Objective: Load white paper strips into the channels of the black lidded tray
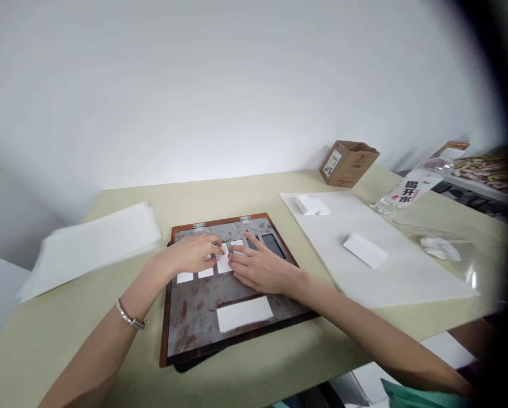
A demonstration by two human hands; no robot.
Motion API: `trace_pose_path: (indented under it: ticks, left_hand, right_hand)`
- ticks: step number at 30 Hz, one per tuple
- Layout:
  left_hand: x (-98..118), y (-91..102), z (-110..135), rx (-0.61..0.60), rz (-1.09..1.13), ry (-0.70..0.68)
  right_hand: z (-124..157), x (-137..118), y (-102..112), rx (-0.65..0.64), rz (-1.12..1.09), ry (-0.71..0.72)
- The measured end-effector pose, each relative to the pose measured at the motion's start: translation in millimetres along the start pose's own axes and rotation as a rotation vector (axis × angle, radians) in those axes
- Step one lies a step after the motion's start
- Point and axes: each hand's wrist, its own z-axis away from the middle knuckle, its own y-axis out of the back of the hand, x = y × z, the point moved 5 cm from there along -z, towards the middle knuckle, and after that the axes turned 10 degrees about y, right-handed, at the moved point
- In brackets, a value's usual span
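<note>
White card (223, 262) sits mid-row in the board (194, 326), betw. both hands; board lies on the table (279, 351). L hand (197, 252) curls over the card's left side, fingers bent; can't tell if it pinches anything or just presses. R hand (264, 269) lies fairly flat, fingers spread wide, tips at the card's right edge; no hold visible.

Card prob. v. light, thin, stiffish; likely creases at corners if forced. Best taken by opp. edges, fingertips only. Board looks heavy + rigid, prob. smooth, so cards may slide; lift it by the brown rim.

Hard to see: fingertip contact, most of the far row under the hands, how deep the dark slot (273, 246) at far right goes. Black blur cuts off the scene's right side; clear bag (444, 249) contents unclear.
</note>
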Motion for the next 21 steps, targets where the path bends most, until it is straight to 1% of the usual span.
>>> trace_pose_path:
  ticks: [6, 9, 11, 13, 16, 18, 21]
  left_hand:
    - [-1, -1.8, -1, -0.015, 0.019, 0.009]
    - [-1, -2.9, -2, -0.022, 0.011, 0.007]
    - [0, -1.7, -2, -0.022, 0.001, 0.009]
    - [2, 1.8, -1, -0.014, -0.011, 0.018]
    - [11, 9.9, 1, 0.012, -0.029, 0.026]
    - [25, 15.3, 3, 0.029, -0.037, 0.012]
    - [58, 20.3, 8, 0.030, -0.039, -0.053]
  right_hand:
    - [3, -1, 2, -0.007, -0.071, -0.045]
    - [12, 7, 15, -0.006, -0.079, -0.118]
    - [27, 21, 26, -0.012, -0.063, -0.190]
    - [54, 40, 36, -0.042, -0.034, -0.269]
    - [115, 75, 41, -0.145, 0.020, -0.390]
    - [166, 96, 39, -0.233, 0.051, -0.470]
    - [237, 116, 31, -0.371, 0.065, -0.551]
